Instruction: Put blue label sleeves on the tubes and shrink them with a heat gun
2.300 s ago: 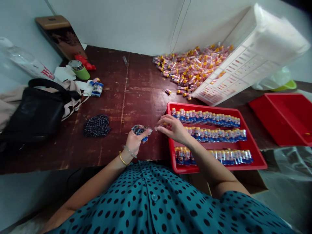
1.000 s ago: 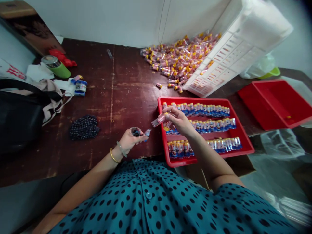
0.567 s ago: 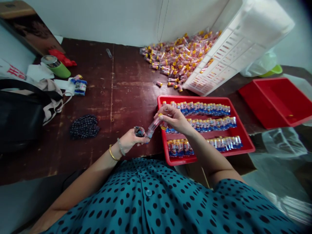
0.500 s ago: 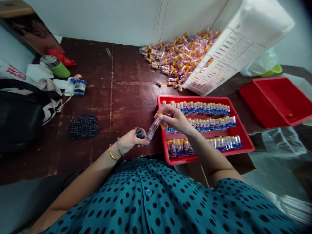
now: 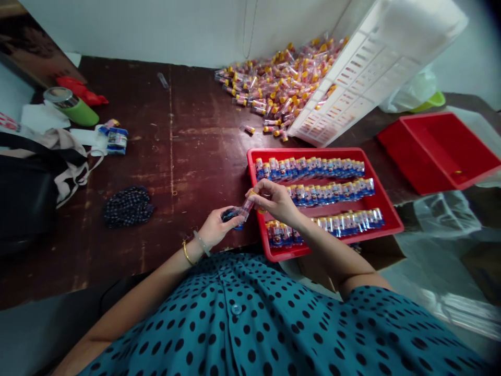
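Note:
My left hand [image 5: 213,228] is closed around a bunch of dark blue printed plastic sleeves [image 5: 230,213], over the table by the tray's left edge. Between thumb and fingers, my right hand [image 5: 277,202] pinches the yellow-capped end of a small clear tube [image 5: 246,207] with pinkish contents. The tube slants down to the left, its lower end at the sleeves; how far inside it sits I cannot tell. Beneath my right hand lies a red tray [image 5: 392,230] holding rows of blue-sleeved, yellow-capped tubes [image 5: 313,167].
A heap of yellow-capped tubes [image 5: 282,78] lies against the wall, beside a tilted white plastic basket [image 5: 352,78]. At the right is a red bin [image 5: 410,151]. A checked cloth bundle [image 5: 128,206], green flask [image 5: 76,107] and black bag [image 5: 25,193] are on the left.
My hands have come closer together, the left one moving right and the tube's lower end nearing the sleeves. The whole view has shifted slightly with my head.

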### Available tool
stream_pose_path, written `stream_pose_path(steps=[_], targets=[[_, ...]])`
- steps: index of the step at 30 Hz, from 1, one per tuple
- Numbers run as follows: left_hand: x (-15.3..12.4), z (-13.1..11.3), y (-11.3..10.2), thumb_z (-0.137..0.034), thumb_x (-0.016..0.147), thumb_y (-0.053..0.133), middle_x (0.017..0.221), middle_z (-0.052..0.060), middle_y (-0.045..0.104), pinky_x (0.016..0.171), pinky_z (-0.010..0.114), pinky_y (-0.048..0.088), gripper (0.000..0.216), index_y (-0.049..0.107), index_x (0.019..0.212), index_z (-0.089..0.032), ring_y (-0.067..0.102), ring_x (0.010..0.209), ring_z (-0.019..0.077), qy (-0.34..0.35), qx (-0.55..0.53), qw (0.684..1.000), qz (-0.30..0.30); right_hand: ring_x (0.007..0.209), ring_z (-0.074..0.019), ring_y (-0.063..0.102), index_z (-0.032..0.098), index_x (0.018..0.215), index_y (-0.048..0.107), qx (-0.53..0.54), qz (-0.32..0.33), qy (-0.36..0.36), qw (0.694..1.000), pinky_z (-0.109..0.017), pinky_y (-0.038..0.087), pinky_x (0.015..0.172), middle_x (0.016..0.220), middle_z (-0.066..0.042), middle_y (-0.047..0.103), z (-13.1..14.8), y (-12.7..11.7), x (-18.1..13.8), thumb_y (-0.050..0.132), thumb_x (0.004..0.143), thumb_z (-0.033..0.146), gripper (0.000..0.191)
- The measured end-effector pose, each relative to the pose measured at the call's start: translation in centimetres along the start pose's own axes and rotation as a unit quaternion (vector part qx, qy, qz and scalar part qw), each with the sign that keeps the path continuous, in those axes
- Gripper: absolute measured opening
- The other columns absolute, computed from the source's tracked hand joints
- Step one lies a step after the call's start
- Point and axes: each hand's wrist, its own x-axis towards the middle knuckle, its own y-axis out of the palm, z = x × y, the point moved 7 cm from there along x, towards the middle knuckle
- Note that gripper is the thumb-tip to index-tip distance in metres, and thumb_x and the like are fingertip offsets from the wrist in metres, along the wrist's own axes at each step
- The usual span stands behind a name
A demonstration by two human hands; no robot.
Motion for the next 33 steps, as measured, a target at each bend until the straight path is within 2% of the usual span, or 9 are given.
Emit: stream_pose_path(steps=[6, 9, 13, 20, 26, 28, 30, 33], targets=[[-0.4, 1.6, 1.4, -0.035, 0.069, 0.082, 0.086, 0.004, 0.075, 0.075, 0.030, 0.053, 0.034, 0.072, 0.096, -0.016, 0.068, 0.077, 0.0181, -0.056, -0.121, 0.991, 0.006, 0.058, -0.0110, 0.060, 0.020, 0.093, 0.059, 0.006, -0.026, 0.027, 0.999, -0.022, 0.049, 0.052, 0.075, 0.000, 0.066, -1.6, 0.2, -2.6, 0.070, 0.083, 0.044, 0.029], [-0.5, 1.2, 2.2, -0.034, 0.070, 0.081, 0.092, 0.004, 0.075, 0.080, 0.030, 0.052, 0.033, 0.072, 0.096, -0.016, 0.068, 0.083, 0.0179, -0.050, -0.143, 0.988, 0.007, 0.059, -0.0101, 0.060, 0.020, 0.100, 0.061, 0.023, -0.034, 0.047, 0.998, -0.022, 0.050, 0.052, 0.090, -0.002, 0.069, -2.2, 0.9, -4.3, 0.073, 0.081, 0.043, 0.032], [-0.6, 0.2, 2.7, -0.033, 0.069, 0.082, 0.094, 0.003, 0.075, 0.083, 0.029, 0.052, 0.032, 0.074, 0.096, -0.017, 0.067, 0.084, 0.0170, -0.026, -0.129, 0.991, -0.003, 0.070, -0.0111, 0.064, 0.021, 0.098, 0.065, 0.049, -0.065, 0.017, 0.996, -0.023, 0.053, 0.059, 0.116, -0.005, 0.067, -2.1, 1.2, -5.6, 0.076, 0.078, 0.038, 0.028], [-0.6, -0.2, 2.8, -0.034, 0.067, 0.083, 0.092, 0.002, 0.074, 0.082, 0.029, 0.051, 0.033, 0.073, 0.094, -0.017, 0.065, 0.084, 0.0167, -0.022, -0.088, 0.996, -0.023, 0.094, -0.0194, 0.068, 0.019, 0.088, 0.071, 0.032, -0.082, -0.019, 0.996, -0.031, 0.054, 0.082, 0.111, -0.006, 0.070, -1.4, 0.5, -5.7, 0.075, 0.080, 0.036, 0.019], [-0.5, -0.1, 3.1, -0.034, 0.067, 0.083, 0.093, 0.002, 0.073, 0.084, 0.029, 0.050, 0.036, 0.072, 0.097, -0.017, 0.064, 0.084, 0.0157, -0.024, -0.081, 0.996, -0.019, 0.101, -0.0206, 0.066, 0.020, 0.088, 0.072, 0.019, -0.074, -0.031, 0.997, -0.031, 0.052, 0.085, 0.115, -0.006, 0.068, -1.2, -0.1, -5.7, 0.072, 0.082, 0.037, 0.017], [-0.4, -0.2, 3.5, -0.035, 0.069, 0.082, 0.094, 0.003, 0.073, 0.086, 0.030, 0.050, 0.038, 0.072, 0.100, -0.017, 0.064, 0.086, 0.0163, -0.035, -0.096, 0.995, -0.007, 0.093, -0.0176, 0.067, 0.020, 0.088, 0.072, 0.034, -0.071, -0.024, 0.997, -0.030, 0.053, 0.081, 0.120, -0.006, 0.065, -1.4, -0.2, -5.8, 0.072, 0.082, 0.036, 0.017], [-0.4, -0.4, 4.0, -0.037, 0.071, 0.080, 0.096, 0.004, 0.073, 0.086, 0.029, 0.051, 0.040, 0.071, 0.105, -0.017, 0.064, 0.088, 0.0167, -0.055, -0.116, 0.992, 0.000, 0.076, -0.0124, 0.065, 0.020, 0.088, 0.070, 0.072, -0.074, -0.003, 0.995, -0.027, 0.054, 0.070, 0.121, -0.006, 0.064, -1.8, -0.5, -5.9, 0.072, 0.082, 0.037, 0.018], [-0.4, -0.4, 4.9, -0.039, 0.074, 0.078, 0.098, 0.007, 0.071, 0.075, 0.027, 0.054, 0.044, 0.069, 0.110, -0.016, 0.064, 0.089, 0.0183, -0.094, -0.129, 0.987, 0.011, 0.063, -0.0088, 0.060, 0.018, 0.084, 0.067, 0.094, -0.105, 0.024, 0.990, -0.023, 0.052, 0.059, 0.107, -0.005, 0.068, -2.2, -2.4, -6.2, 0.072, 0.081, 0.041, 0.023]])
